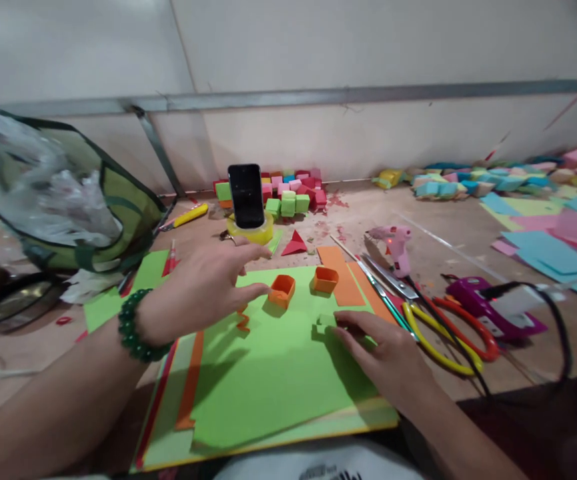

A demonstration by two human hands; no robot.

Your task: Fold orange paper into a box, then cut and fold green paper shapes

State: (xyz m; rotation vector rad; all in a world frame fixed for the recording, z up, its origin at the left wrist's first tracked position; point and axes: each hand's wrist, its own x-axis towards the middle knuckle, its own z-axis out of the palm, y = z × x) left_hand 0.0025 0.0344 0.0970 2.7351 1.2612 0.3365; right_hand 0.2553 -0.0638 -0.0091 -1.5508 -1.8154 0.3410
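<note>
One orange box (281, 291), the left of two, sits on green paper (278, 380) just right of the widely spread left hand (213, 277), farther from the right hand (383, 343), which touches a green scrap (325, 321), grip unclear.

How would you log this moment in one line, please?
left hand: open, beside left orange box | right hand: at green piece | glue gun: beside scissors

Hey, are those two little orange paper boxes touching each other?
Apart: the head view shows green paper between the left box and the right box.
</note>
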